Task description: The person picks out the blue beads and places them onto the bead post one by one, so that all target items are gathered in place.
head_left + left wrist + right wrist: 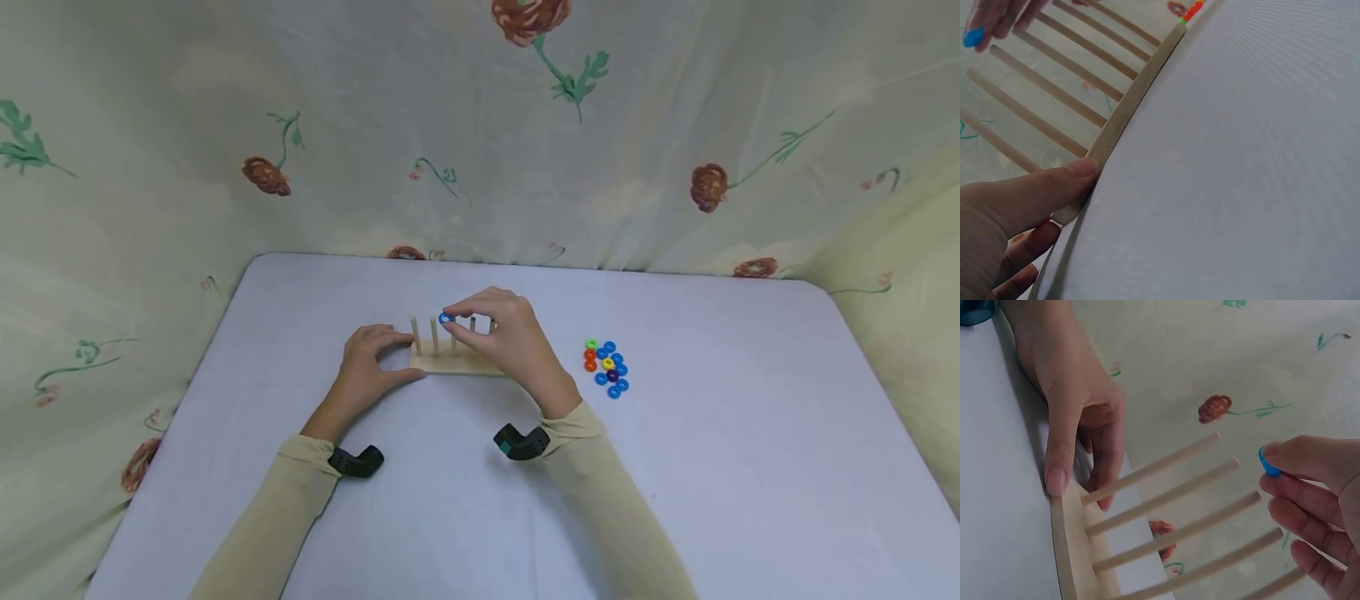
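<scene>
Blue ring (446, 318) up off the tabletop (750, 433), pinched at its edge by the right hand (517, 337): thumb and index finger closed on it, the other fingers bent behind. Held near the upper ends of the pegs (434, 337) of a wooden peg stand (457, 364). Left hand (365, 360) at the stand's left end, fingers parted only by the base they grip, thumb on the near edge, others round the end.

Head view: the ring's hole shows, but the right hand hides much of the stand's right part. Only this view gives the whole group of loose rings (611, 367), lying close together to the right of the stand: mostly blue, plus green, orange-red, yellow and one dark purple. Left wrist view: the peg row runs along the base past the right hand, with a bit of orange and green at the far end. Right wrist view: the ring stands apart from the peg tips, a gap the head view does not make plain; left thumb clear against the base edge.

Ring: small, bright blue, smooth and rounded; nearly edge-on in both wrist views, its hole hidden there. Stand: pale wood, flat narrow base, slim round pegs in one line, upright.

Behind the tabletop, a pale cloth (637, 192) with brown-red flowers and green stems.
</scene>
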A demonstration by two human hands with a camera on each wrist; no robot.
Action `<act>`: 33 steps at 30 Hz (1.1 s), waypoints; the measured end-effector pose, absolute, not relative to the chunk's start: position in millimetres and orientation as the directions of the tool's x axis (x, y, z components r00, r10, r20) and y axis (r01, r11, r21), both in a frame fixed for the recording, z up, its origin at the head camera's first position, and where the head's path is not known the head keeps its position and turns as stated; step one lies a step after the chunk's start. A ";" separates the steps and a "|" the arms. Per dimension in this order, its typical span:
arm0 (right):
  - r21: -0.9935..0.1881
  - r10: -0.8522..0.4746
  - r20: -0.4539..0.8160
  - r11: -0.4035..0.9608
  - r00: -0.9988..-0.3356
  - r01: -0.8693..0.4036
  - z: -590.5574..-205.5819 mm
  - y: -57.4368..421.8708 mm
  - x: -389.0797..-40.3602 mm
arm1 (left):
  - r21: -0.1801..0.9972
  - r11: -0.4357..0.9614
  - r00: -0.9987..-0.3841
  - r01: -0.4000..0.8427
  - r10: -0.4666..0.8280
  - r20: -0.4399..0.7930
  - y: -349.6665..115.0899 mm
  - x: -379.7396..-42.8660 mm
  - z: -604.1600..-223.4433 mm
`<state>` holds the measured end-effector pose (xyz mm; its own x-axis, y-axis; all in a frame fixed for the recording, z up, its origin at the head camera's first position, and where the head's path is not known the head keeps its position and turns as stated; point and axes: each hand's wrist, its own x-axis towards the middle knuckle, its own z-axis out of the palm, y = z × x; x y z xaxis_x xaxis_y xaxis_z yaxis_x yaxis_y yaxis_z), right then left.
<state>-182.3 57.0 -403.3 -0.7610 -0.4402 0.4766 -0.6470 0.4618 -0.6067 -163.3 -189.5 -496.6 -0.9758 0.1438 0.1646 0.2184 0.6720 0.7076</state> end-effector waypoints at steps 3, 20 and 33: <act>-0.589 -0.451 0.498 0.450 -0.741 -0.671 -404.8 47.8 -183.6 | 0.709 0.670 -0.976 0.219 0.143 0.166 -189.6 -163.5 -497.4; -0.464 -0.466 0.552 0.517 -0.691 -0.719 -411.9 20.6 -187.7 | 0.693 0.680 -0.971 0.240 0.151 0.187 -188.3 -163.7 -496.9; -0.338 -0.474 0.621 0.556 -0.624 -0.759 -416.1 13.5 -184.8 | 0.697 0.683 -0.976 0.218 0.152 0.157 -190.1 -163.1 -497.5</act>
